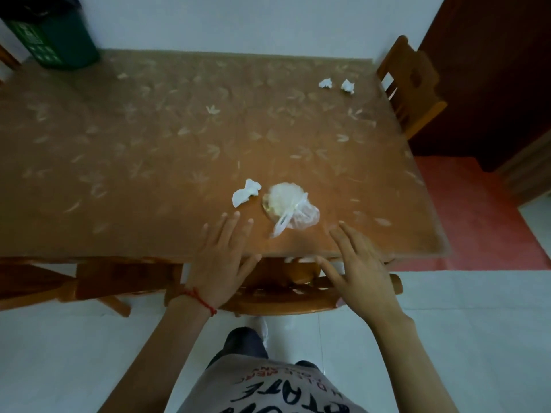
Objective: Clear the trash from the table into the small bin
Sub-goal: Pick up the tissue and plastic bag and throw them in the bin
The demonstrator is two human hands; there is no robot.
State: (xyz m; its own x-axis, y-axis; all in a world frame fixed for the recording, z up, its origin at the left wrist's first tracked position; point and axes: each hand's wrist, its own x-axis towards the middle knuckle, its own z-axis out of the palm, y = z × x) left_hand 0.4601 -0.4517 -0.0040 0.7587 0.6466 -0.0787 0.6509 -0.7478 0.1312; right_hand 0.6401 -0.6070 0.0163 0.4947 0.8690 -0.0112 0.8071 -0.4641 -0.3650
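**Trash spread over a leaf-patterned table, both hands open at its near edge**

Head view: A white-walled room with a pale tiled floor holds a wooden table under a brown cover printed with faint leaf shapes. A dark wooden door stands at about 2 o'clock, with a red floor patch beneath it. A wooden chair sits at the table's right end, and another chair is tucked under the near edge, just below the hands.

The small bin, dark green with white markings, stands on the far left corner of the table at about 10 o'clock. It is blurred, so its contents cannot be told.

Near the middle of the near edge lies a knotted clear plastic bag with something pale inside. Just beside it, toward 9 o'clock, rests a crumpled white tissue; the two look slightly apart. Two smaller tissue wads lie close together in the far right corner at about 1 o'clock, well apart from the bag.

The left hand, with a red string at the wrist, reaches over the near edge, fingers spread flat and holding nothing; its fingertips point toward the crumpled tissue. The right hand is likewise splayed wide and empty, at 5 o'clock from the bag. Whether either palm touches the table cannot be told.

At the bottom edge shows a grey shirt with lettering.
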